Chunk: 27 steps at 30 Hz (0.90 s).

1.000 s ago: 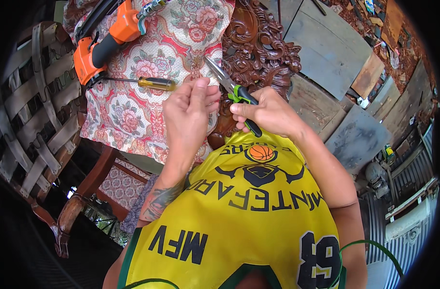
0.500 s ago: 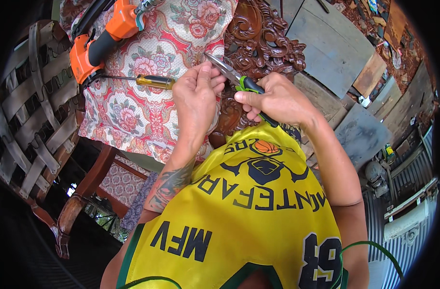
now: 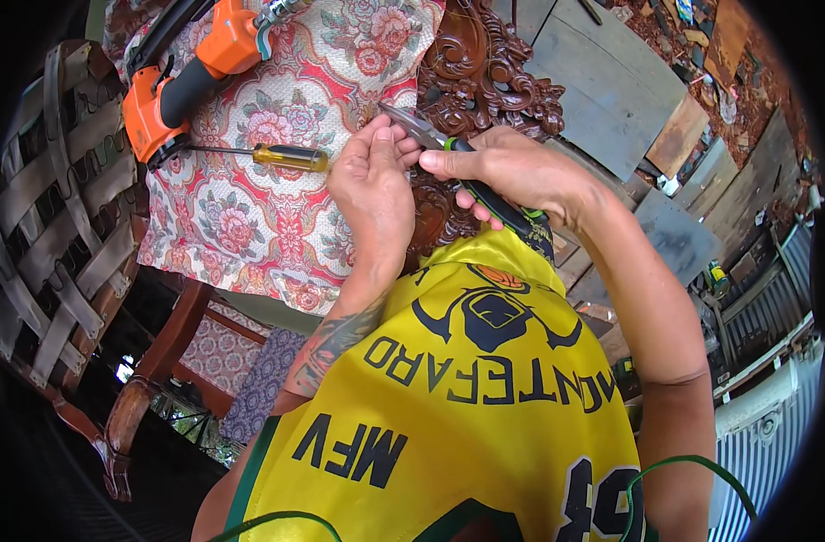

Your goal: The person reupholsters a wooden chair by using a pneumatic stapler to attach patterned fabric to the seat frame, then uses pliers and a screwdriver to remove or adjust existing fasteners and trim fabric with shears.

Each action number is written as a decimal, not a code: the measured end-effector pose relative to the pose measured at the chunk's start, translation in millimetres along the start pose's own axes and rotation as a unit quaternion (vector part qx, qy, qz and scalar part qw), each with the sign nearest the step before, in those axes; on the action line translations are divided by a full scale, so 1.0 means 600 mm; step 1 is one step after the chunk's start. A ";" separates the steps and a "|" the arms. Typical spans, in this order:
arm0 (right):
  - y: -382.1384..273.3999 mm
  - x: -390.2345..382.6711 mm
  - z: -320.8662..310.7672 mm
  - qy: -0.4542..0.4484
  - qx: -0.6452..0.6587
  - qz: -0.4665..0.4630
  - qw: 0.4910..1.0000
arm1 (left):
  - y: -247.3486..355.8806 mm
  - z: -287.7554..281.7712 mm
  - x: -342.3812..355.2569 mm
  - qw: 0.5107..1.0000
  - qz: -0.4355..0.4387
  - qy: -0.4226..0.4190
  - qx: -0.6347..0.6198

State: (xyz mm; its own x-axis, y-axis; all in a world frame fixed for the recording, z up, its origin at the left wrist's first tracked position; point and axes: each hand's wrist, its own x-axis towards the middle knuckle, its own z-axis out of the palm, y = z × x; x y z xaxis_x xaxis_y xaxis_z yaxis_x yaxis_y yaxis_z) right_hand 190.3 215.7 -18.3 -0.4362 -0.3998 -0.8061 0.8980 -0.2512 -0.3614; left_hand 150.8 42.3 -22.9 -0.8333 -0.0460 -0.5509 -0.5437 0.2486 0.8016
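Observation:
My right hand (image 3: 525, 173) is closed around the black and green handles of long-nose pliers (image 3: 416, 127). Their silver jaws point up and left, over the edge of a red and cream floral fabric (image 3: 286, 203). Close beside the jaws is my left hand (image 3: 376, 176), palm up, thumb and fingers drawn together in a pinch; what lies between them is too small to make out. Left of that hand, a screwdriver (image 3: 290, 158) with a yellow and black handle rests on the fabric. Carved dark brown wood (image 3: 489, 77) borders the fabric on the right.
An orange and black air stapler (image 3: 191, 86) lies on the fabric at the upper left. Farther left stands a frame with woven straps (image 3: 46, 194), above a carved wooden chair leg (image 3: 128, 406). Boards (image 3: 611, 86) and debris cover the ground at the right.
My right hand has shifted slightly left along the pliers, and its fingers wrap the handles differently. My left hand keeps its pinch beside the jaws. The whole view has shifted a little.

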 end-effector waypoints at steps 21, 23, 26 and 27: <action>0.029 -0.010 0.038 -0.004 -0.004 0.006 1.000 | 0.015 -0.022 0.008 0.997 -0.054 0.009 -0.053; 0.034 -0.012 0.040 -0.073 0.167 0.031 0.983 | 0.019 -0.019 0.008 0.997 -0.059 0.007 -0.050; 0.046 -0.015 0.053 -0.130 0.361 0.061 0.922 | 0.017 -0.023 0.009 0.997 -0.065 -0.007 -0.046; 0.047 -0.017 0.058 0.015 0.062 -0.024 0.998 | 0.015 -0.023 0.010 0.997 -0.063 -0.012 -0.048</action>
State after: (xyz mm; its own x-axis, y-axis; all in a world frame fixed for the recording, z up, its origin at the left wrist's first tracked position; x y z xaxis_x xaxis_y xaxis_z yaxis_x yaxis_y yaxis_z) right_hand 218.3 182.2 -4.0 -0.4757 -0.3577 -0.8036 0.8607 -0.3776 -0.3414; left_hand 139.4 30.6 -16.1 -0.7552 -0.0476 -0.6537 -0.6525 0.1483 0.7431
